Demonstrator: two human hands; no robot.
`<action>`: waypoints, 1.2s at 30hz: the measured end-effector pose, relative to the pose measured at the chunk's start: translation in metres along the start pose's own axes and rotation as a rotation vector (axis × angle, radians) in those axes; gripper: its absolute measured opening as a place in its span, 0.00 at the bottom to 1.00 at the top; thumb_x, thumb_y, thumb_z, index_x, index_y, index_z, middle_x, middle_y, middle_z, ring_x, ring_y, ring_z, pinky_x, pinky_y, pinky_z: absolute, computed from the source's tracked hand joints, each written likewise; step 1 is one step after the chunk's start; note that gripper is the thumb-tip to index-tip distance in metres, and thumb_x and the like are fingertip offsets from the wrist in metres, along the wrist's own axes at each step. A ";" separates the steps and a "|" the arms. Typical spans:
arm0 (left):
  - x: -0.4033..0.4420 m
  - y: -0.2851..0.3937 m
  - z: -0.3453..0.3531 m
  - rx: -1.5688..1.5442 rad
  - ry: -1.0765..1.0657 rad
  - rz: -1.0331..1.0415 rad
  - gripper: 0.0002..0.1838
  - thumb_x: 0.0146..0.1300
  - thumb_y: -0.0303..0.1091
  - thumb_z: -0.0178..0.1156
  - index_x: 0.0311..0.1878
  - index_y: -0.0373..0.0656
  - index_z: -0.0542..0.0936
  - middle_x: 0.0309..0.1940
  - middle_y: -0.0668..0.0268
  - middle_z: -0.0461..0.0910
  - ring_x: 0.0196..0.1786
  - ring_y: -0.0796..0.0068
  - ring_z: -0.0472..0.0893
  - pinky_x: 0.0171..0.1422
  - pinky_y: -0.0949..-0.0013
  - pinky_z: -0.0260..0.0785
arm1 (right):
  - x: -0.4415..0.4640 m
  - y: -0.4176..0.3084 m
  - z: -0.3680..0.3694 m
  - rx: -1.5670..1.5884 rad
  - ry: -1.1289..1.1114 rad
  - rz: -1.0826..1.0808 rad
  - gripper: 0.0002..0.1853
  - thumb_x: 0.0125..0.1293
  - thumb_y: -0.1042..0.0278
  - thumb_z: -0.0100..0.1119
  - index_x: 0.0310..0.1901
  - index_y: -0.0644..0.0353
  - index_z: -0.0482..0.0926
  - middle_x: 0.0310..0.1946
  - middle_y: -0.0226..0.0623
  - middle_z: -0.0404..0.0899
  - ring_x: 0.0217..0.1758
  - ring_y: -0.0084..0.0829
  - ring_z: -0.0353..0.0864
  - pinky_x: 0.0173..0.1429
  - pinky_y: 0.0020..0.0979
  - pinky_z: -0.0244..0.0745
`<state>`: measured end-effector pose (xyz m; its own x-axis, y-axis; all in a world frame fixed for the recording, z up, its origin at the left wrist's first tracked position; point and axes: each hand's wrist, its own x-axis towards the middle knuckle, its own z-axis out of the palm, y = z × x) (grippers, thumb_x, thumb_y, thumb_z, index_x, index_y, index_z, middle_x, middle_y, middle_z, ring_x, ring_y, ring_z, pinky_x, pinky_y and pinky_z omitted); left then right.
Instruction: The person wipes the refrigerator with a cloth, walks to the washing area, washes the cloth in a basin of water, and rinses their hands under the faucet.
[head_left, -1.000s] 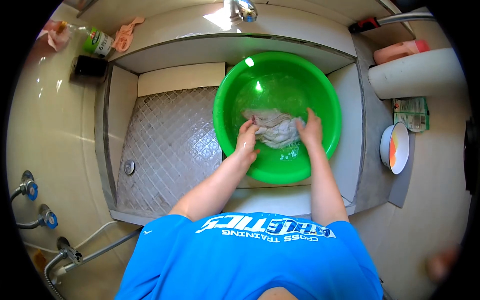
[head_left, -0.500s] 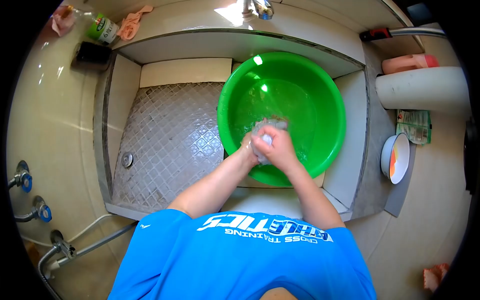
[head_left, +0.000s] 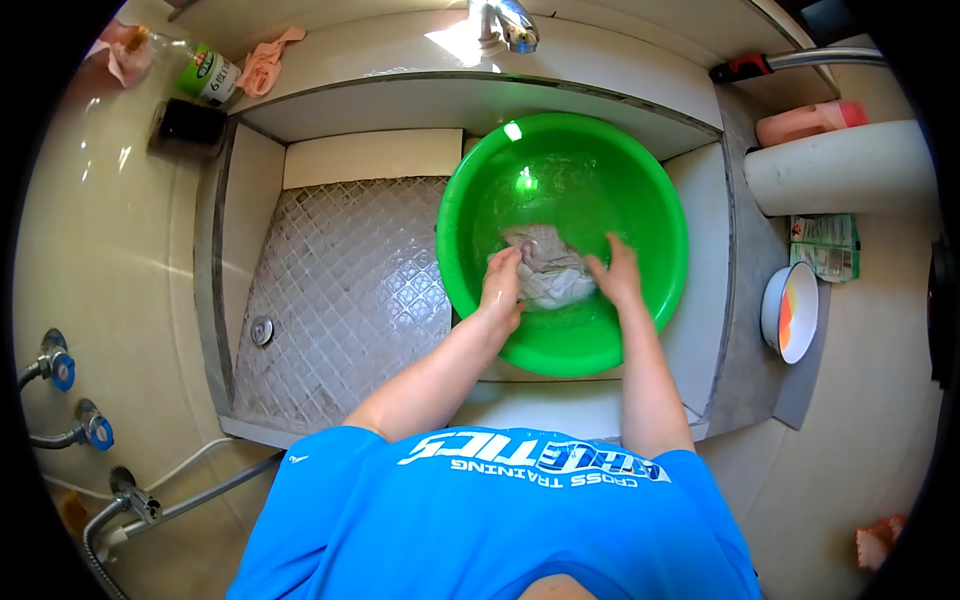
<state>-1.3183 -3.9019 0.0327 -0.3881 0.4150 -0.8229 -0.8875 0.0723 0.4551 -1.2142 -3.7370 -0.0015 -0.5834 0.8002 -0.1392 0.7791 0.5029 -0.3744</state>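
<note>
A wet whitish-grey cloth (head_left: 550,268) lies loosely bunched in the water of a big green basin (head_left: 665,285). My left hand (head_left: 502,285) is at the cloth's left side, its fingers stretched out and touching or very near the edge. On the other side, my right hand (head_left: 617,272) is apart from the cloth or barely at its edge, with fingers spread and slightly blurred. Neither hand grips anything. Water covers part of the cloth, so its full shape is hidden.
The basin stands in a tiled sink (head_left: 345,290) with a drain (head_left: 262,331) at left. A faucet (head_left: 515,28) is behind it. On the right ledge are a white enamel bowl (head_left: 790,314), a green packet (head_left: 825,247) and a thick white pipe (head_left: 840,168). Valves (head_left: 97,428) line the left wall.
The cloth, squeezed between both hands before, has been let go and now spreads in the water. My hands have moved apart, the right one to the right.
</note>
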 end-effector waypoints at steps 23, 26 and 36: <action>0.003 -0.007 0.004 -0.108 -0.404 -0.019 0.16 0.57 0.38 0.52 0.50 0.52 0.69 0.48 0.66 0.72 0.52 0.69 0.71 0.50 0.56 0.67 | -0.011 -0.049 -0.025 0.075 -0.121 -0.138 0.07 0.56 0.68 0.52 0.36 0.59 0.74 0.34 0.49 0.74 0.38 0.47 0.74 0.42 0.41 0.70; 0.010 -0.005 -0.002 0.076 -0.257 -0.038 0.20 0.56 0.39 0.53 0.53 0.55 0.67 0.52 0.65 0.68 0.60 0.64 0.61 0.52 0.50 0.60 | 0.002 -0.008 -0.020 -0.015 -0.075 -0.105 0.13 0.54 0.67 0.55 0.41 0.59 0.74 0.38 0.51 0.73 0.41 0.48 0.73 0.46 0.40 0.69; 0.001 -0.001 -0.001 -0.103 -0.015 0.028 0.28 0.59 0.49 0.49 0.62 0.56 0.57 0.58 0.61 0.62 0.59 0.62 0.62 0.52 0.45 0.58 | -0.024 -0.065 -0.014 0.503 -0.620 -0.304 0.19 0.50 0.63 0.61 0.43 0.63 0.75 0.35 0.47 0.77 0.38 0.42 0.77 0.45 0.34 0.70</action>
<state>-1.3186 -3.9022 0.0310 -0.4099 0.4294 -0.8047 -0.8976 -0.0329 0.4397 -1.2480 -3.7842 0.0394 -0.8851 0.2568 -0.3882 0.4592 0.3449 -0.8187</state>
